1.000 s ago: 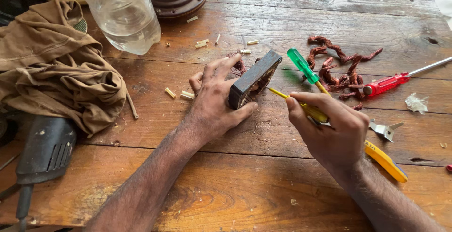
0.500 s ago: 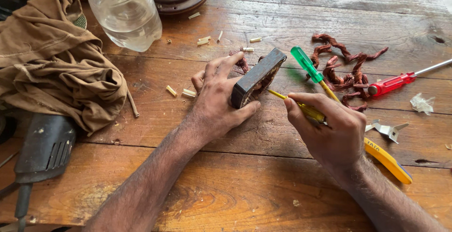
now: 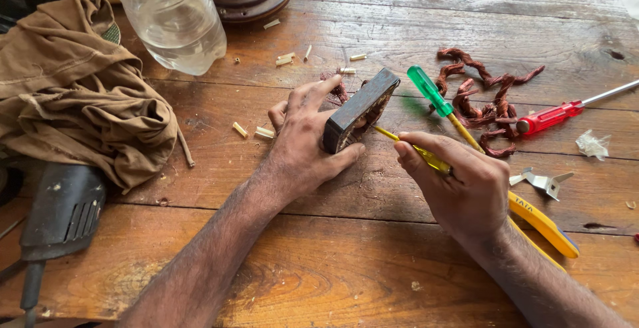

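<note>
Both hands work at mid-table: left hand (image 3: 303, 145) clamps the dark block (image 3: 360, 109) on edge, its long axis slanting up-right, while right hand (image 3: 462, 185) pinches a yellow tool (image 3: 426, 157) aimed leftward into it.

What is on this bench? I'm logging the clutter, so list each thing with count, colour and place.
Block: one, dark, centre, on edge.
Yellow tool: one, tip at block.
Green screwdriver: one, right of block.
Red screwdriver: one, right.
Wire: tangle, reddish-brown, right.
Bottle: one, clear, top left.
Cloth: one, brown, left.
Pliers: one pair, yellow handles, under right arm.
Table: wooden.
Left hand: holds block.
Right hand: grips yellow tool.
</note>
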`<state>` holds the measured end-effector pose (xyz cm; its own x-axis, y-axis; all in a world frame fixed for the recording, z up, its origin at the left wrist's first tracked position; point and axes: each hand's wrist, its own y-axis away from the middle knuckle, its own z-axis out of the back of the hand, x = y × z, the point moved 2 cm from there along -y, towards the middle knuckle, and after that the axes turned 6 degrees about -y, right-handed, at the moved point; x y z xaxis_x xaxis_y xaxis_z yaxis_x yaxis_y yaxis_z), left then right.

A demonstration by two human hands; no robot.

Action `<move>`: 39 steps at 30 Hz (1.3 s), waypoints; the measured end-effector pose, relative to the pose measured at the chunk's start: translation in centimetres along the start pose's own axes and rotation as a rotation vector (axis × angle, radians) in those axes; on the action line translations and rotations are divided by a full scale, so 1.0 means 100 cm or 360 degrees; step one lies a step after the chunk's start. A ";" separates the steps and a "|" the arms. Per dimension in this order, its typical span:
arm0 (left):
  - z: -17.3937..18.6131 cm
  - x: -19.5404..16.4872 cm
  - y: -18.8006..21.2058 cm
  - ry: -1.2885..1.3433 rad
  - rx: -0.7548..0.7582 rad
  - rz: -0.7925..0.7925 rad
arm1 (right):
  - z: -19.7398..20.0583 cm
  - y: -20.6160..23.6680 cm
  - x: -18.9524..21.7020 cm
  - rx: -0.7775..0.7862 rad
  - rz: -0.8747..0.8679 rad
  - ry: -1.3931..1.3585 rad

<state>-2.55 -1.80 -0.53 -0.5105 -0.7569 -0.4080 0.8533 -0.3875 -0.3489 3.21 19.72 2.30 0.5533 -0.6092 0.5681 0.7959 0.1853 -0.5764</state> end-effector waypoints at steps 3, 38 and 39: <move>-0.001 0.001 -0.001 0.0004 0.0024 0.0016 | 0.001 0.000 -0.002 0.0012 -0.0056 -0.0063; -0.005 0.002 -0.001 0.0000 -0.0057 -0.0002 | -0.002 0.001 -0.005 -0.0026 0.0229 0.0090; -0.006 0.002 -0.001 -0.0008 -0.0080 -0.0013 | -0.003 0.001 -0.006 -0.0019 0.0252 0.0082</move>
<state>-2.84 -1.58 -1.07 -0.5166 -0.7566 -0.4009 0.8428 -0.3665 -0.3943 2.93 19.87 1.71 0.6578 -0.6121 0.4388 0.6966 0.2730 -0.6635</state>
